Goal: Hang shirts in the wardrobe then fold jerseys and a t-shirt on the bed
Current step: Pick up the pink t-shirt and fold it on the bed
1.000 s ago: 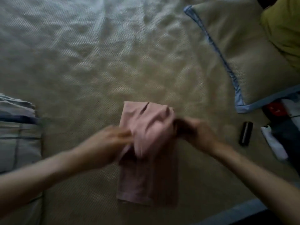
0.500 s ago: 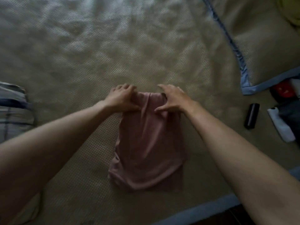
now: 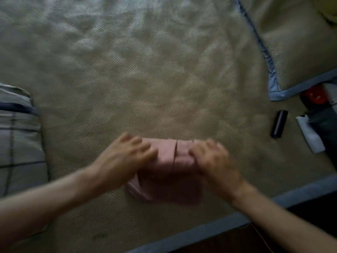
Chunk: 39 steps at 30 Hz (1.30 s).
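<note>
Bed (image 3: 145,88); hands on pink garment (image 3: 169,161)

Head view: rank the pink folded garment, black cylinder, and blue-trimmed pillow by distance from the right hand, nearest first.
1. Pink folded garment: under the right hand, touching.
2. Black cylinder: to the right, on the bed.
3. Blue-trimmed pillow: far upper right.

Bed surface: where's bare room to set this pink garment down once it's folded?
The widest bare patch is the bedspread beyond the pink garment, between the plaid stack and the pillow. The right side is crowded: a black cylinder and clutter below the pillow. Both hands cover the garment.
</note>
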Each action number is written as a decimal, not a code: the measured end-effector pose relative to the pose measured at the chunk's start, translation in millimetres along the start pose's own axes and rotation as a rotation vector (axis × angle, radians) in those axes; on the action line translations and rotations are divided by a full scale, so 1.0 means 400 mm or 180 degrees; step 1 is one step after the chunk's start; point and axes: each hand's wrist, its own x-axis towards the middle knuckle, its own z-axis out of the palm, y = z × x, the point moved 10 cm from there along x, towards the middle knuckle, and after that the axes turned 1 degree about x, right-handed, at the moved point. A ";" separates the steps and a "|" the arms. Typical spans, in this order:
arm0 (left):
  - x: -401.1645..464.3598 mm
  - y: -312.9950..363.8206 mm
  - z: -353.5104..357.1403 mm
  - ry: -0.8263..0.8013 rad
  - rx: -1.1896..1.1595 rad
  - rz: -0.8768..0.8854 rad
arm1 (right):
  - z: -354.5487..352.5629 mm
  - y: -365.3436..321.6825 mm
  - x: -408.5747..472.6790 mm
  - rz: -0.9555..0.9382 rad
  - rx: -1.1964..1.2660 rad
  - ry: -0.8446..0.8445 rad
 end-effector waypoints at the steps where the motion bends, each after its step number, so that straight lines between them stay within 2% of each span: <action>1: -0.045 0.044 0.046 -0.0182 0.0067 0.0008 | 0.061 -0.031 -0.062 0.0006 -0.0108 -0.0245; 4: -0.165 0.124 0.230 -0.0842 0.0099 -0.0029 | 0.294 -0.081 -0.200 0.0152 0.0076 -0.1676; 6: -0.220 0.138 0.333 -0.1366 0.0037 -0.0248 | 0.353 -0.094 -0.219 0.0328 0.0463 -0.2091; 7: -0.224 0.137 0.351 -0.1524 -0.0059 -0.0484 | 0.338 -0.084 -0.193 0.0552 0.0661 -0.1863; 8: -0.212 0.137 0.348 -0.1470 -0.0157 -0.0710 | 0.304 -0.074 -0.155 0.0758 0.0803 -0.1408; 10: -0.157 0.147 0.301 -0.0913 -0.0298 -0.1047 | 0.216 -0.089 -0.083 0.0932 0.0916 -0.0313; 11: -0.126 0.148 0.278 -0.0559 -0.0309 -0.1166 | 0.204 -0.110 -0.057 0.0924 0.1032 -0.0017; 12: -0.096 0.147 0.275 -0.0322 -0.0309 -0.1205 | 0.218 -0.131 -0.035 0.0902 0.1242 0.0025; 14: -0.053 0.128 0.331 -0.0376 -0.0460 -0.1250 | 0.305 -0.139 -0.016 0.0966 0.1481 -0.0244; 16: -0.054 0.081 0.394 -0.0428 -0.0484 -0.1384 | 0.376 -0.097 -0.029 0.1036 0.1259 -0.0322; 20: -0.187 -0.096 0.453 -0.0726 -0.0360 -0.2497 | 0.417 0.028 -0.135 0.1584 0.0608 -0.0094; 24: -0.253 -0.121 0.467 -0.1058 -0.0390 -0.2568 | 0.417 0.073 -0.197 0.1928 0.0542 -0.0097; 25: -0.245 -0.120 0.450 -0.1020 -0.0476 -0.2681 | 0.407 0.075 -0.195 0.1987 0.0605 -0.0022; 27: -0.231 -0.104 0.400 -0.0596 -0.0654 -0.2993 | 0.369 0.091 -0.215 0.2418 0.1008 0.0286; 29: -0.253 -0.092 0.365 0.0016 -0.1394 -0.3668 | 0.371 0.133 -0.258 0.3210 0.1778 0.0439; 31: -0.300 -0.068 0.392 0.0397 -0.2638 -0.4553 | 0.411 0.152 -0.294 0.3952 0.2570 -0.0024; 32: -0.307 -0.056 0.407 0.0443 -0.3035 -0.4770 | 0.420 0.154 -0.299 0.4101 0.2824 -0.0263; 35: -0.270 -0.021 0.423 0.0311 -0.3979 -0.4689 | 0.416 0.141 -0.291 0.4017 0.3328 -0.0840; 37: -0.239 -0.004 0.389 0.0291 -0.4273 -0.4502 | 0.392 0.128 -0.302 0.3918 0.3536 -0.0888; 39: -0.216 0.002 0.342 0.0323 -0.4359 -0.4244 | 0.367 0.120 -0.331 0.3907 0.3776 -0.0719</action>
